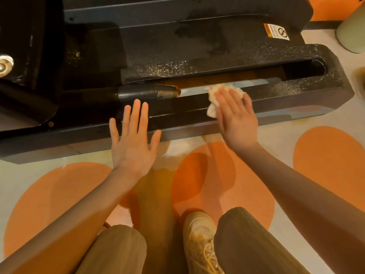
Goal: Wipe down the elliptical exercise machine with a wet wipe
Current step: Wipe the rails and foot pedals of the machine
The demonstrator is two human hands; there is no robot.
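Note:
The black base of the elliptical machine (pixel 197 46) fills the upper half of the head view, with a long rail housing (pixel 296 91) along its near side. A crumpled white wet wipe (pixel 212 110) lies on the rail's near edge. My right hand (pixel 237 119) presses flat on the wipe, fingers straight, covering most of it. My left hand (pixel 134 139) is spread open with straight fingers over the housing's near edge, to the left of the wipe, holding nothing. A dark roller arm (pixel 148 91) sits in the rail slot beyond my left hand.
The floor (pixel 276 131) is pale with large orange circles (pixel 331 161). My knees and a tan shoe (pixel 199 234) are at the bottom. A pale green cylinder (pixel 351 30) stands at the far right beside the machine. A warning sticker (pixel 276 32) marks the housing.

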